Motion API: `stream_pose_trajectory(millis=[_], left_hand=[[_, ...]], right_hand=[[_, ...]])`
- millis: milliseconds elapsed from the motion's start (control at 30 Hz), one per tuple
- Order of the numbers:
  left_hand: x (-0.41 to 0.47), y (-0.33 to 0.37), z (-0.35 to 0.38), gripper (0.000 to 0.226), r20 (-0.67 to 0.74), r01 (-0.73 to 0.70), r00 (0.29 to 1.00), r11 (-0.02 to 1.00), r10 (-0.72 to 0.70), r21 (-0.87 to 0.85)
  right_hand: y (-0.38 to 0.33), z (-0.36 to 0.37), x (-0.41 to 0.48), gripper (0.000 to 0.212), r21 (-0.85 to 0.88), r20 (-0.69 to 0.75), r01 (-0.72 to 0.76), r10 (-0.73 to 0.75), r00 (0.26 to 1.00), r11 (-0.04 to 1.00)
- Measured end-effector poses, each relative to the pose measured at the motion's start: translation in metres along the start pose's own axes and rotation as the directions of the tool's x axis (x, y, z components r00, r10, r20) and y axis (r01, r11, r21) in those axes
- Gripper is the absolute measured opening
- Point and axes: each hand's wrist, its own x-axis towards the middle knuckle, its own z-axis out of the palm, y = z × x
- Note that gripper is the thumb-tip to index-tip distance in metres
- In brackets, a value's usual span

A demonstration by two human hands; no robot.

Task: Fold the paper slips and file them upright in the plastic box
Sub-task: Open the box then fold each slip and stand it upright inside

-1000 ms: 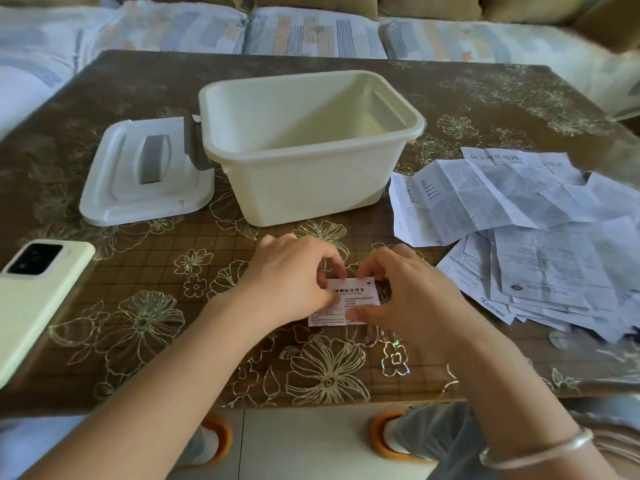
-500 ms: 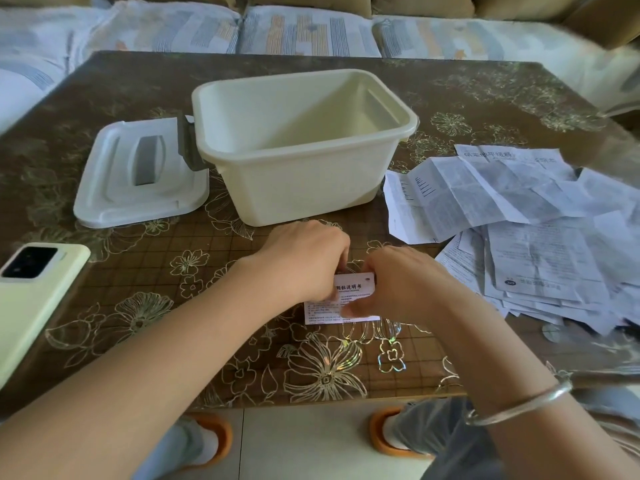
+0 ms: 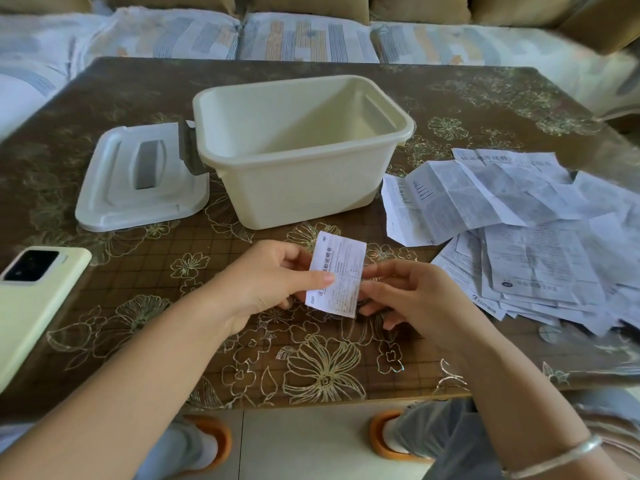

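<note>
A glossy brown desk (image 3: 145, 84) with a gold flower pattern carries an open cream rectangular plastic box (image 3: 298, 188). To its right lies a loose pile of creased white printed paper slips (image 3: 519, 237), cut off at the frame edge. A white plastic lid (image 3: 138, 181) lies to the box's left. The left hand (image 3: 263, 285) pinches a small folded paper slip (image 3: 337, 275), held in front of the box. The right hand (image 3: 405, 296) grips its right edge, fingertips partly hidden.

I count one plastic box (image 3: 298, 195), one lid (image 3: 114, 202), one phone (image 3: 31, 306), one folded slip (image 3: 341, 271), and a right-edge heap of loose slips (image 3: 536, 237) too overlapped to number.
</note>
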Motion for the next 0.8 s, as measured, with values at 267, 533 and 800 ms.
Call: stream_pose_trajectory(millis=[267,533,800], left_hand=[[-0.006,-0.01,0.006,0.021,-0.026,0.02,0.999,0.996,-0.022,-0.086],[-0.01,-0.009,-0.002,0.02,0.086,0.03,0.996,0.978,-0.013,-0.207],[-0.018,-0.012,-0.012,0.014,0.154,-0.085,0.979,0.957,0.132,-0.277]], right_hand=[[-0.002,0.009,-0.004,0.015,0.115,0.057,-0.012,0.005,0.998,0.993],[0.0,0.007,-0.003,0.012,0.119,0.055,0.035,-0.041,0.998,0.992],[0.003,-0.001,-0.008,0.019,0.28,0.14,0.06,-0.103,0.985,0.958]])
